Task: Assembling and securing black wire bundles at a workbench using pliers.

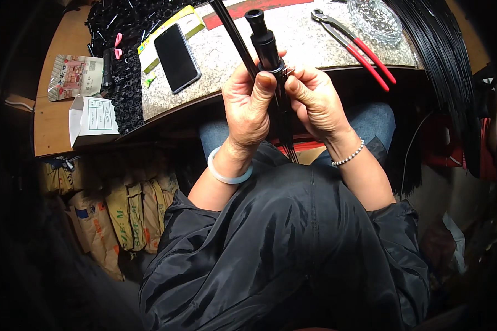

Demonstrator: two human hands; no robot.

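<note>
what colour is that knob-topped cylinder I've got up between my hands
The knob-topped cylinder is glossy black, seen best in the head view.

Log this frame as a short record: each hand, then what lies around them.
Left hand: holding a black stepped tube and thin black rods
Right hand: at the tube's lower end, exact hold unclear
Tabletop left: phone, white box, small black parts
Tabletop right: red-handled pliers, clear glass dish
</note>
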